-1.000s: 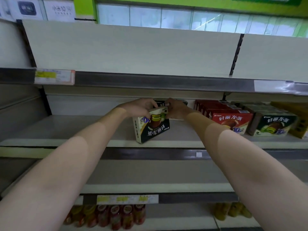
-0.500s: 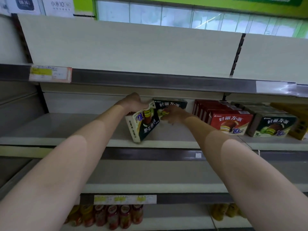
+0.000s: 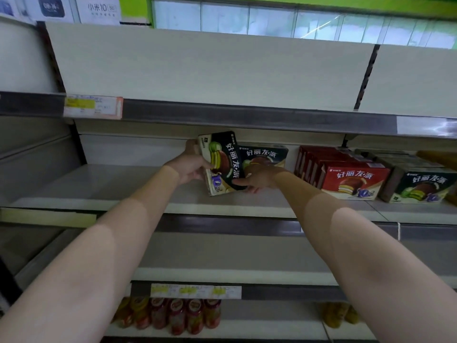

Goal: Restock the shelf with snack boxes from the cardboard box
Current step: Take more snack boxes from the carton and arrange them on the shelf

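Observation:
A dark snack box [image 3: 222, 164] stands on end, tilted, on the middle shelf [image 3: 99, 186]. My left hand [image 3: 191, 164] grips its left side, fingers curled round the edge. My right hand [image 3: 257, 178] touches the box's lower right edge with fingers stretched out. Directly behind it a second dark snack box [image 3: 265, 154] stands upright against the shelf's back wall. The cardboard box is out of view.
Right of my hands stand a row of red snack boxes [image 3: 351, 178] and a dark green box [image 3: 420, 186]. The shelf above [image 3: 222, 115] hangs low over the boxes. Bottles [image 3: 178, 315] fill the bottom shelf. The middle shelf's left part is bare.
The held box rose and turned from lying tilted to standing on end, moving back toward the second dark box. My right hand slid from its top to its lower right edge.

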Motion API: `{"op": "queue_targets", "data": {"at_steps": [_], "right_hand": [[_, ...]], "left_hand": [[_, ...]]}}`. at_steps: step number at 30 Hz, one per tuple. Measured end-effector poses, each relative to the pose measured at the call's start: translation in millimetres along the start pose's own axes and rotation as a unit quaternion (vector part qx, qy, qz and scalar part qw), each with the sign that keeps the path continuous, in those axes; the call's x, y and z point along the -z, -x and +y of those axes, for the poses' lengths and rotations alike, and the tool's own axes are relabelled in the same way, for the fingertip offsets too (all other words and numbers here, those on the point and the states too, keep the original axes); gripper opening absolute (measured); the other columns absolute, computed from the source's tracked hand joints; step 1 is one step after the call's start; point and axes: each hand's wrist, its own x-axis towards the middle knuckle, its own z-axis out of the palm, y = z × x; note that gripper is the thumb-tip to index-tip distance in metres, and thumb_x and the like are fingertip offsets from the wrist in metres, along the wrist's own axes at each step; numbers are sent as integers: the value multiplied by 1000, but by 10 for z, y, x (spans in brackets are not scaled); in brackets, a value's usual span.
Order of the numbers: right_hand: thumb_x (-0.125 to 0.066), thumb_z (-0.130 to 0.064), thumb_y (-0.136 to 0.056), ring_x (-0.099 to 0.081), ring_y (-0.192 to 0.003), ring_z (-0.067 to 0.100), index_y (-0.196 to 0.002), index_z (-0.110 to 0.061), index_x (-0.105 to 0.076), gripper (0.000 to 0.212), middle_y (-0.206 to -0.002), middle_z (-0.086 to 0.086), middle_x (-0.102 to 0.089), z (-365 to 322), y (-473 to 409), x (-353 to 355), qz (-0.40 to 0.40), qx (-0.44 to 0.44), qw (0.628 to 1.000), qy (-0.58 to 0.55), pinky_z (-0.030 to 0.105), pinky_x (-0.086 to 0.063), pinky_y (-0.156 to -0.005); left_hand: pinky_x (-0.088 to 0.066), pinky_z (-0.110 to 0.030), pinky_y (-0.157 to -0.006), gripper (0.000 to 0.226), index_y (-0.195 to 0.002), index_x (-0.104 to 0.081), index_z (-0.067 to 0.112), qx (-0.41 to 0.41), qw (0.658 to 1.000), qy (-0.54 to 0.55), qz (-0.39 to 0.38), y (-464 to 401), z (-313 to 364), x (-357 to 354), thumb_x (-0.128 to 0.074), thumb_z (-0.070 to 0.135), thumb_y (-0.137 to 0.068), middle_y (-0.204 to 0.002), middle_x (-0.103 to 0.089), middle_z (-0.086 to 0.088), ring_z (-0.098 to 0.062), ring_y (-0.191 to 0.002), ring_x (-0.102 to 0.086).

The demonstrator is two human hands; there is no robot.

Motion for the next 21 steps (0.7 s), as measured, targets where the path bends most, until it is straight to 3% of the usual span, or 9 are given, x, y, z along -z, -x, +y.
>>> {"op": "queue_targets", "data": {"at_steps": [4, 8, 10, 13, 16, 18, 21], "right_hand": [[-60, -43, -96, -70, -100, 27, -122, -14, -50, 41, -114, 13, -65, 36, -56, 79, 35, 10, 999, -27, 30, -61, -76], [-63, -30, -97, -68, -89, 24, -128, -18, -48, 37, -110, 8, -63, 213, -42, 284, 135, 21, 990, -25, 32, -56, -63], [-69, -21, -89, -63, -103, 35, -127, -13, -50, 43, -115, 15, -61, 330, -40, 365, 232, 39, 972, -2, 40, -56, -75], [-68, -7, -85, -57, -110, 39, -134, -7, -43, 54, -124, 23, -52, 426, 13, 420, 305, 19, 950, 66, 37, -49, -85], [-68, -8, -87, -56, -116, 43, -140, 2, -35, 63, -129, 28, -53, 558, -19, 400, 339, -19, 940, 26, 39, -48, -90], [-72, -16, -87, -58, -117, 38, -141, 9, -33, 70, -127, 25, -58, 662, -82, 369, 349, -42, 936, -23, 37, -49, -92], [-69, -24, -90, -62, -115, 34, -133, 4, -51, 54, -120, 18, -65, 732, -75, 314, 322, -64, 944, -32, 33, -48, -89]], "left_hand": [[-59, -39, -66, 84, -137, -29, 29, -22, 998, -33, 44, -68, -58, 39, -77, -3, -77, -115, -68, -8, -28, -95, -71], [-60, -40, -77, 63, -125, -46, 11, -10, 994, -105, 31, -128, -60, -15, -85, 17, -76, -103, -71, -16, -27, -85, -72], [-59, -33, -74, 47, -114, -52, 8, -8, 986, -163, 21, -133, -79, -126, -82, 18, -80, -95, -69, -12, -22, -80, -68], [-48, -12, -61, 22, -104, -63, 9, -31, 960, -275, -36, -128, -125, -397, -75, 9, -85, -91, -65, -1, -7, -76, -59], [-44, -21, -76, 31, -113, -64, 6, -63, 937, -342, -31, -196, -226, -641, -75, 8, -84, -109, -67, -11, -19, -99, -62], [-40, -23, -77, 36, -116, -61, 7, -70, 937, -343, 8, -260, -267, -726, -77, 14, -84, -107, -63, -8, -19, -103, -58], [-38, -22, -77, 44, -121, -61, 5, -73, 926, -368, 39, -381, -318, -798, -77, 21, -84, -120, -66, -11, -26, -112, -61]]}}
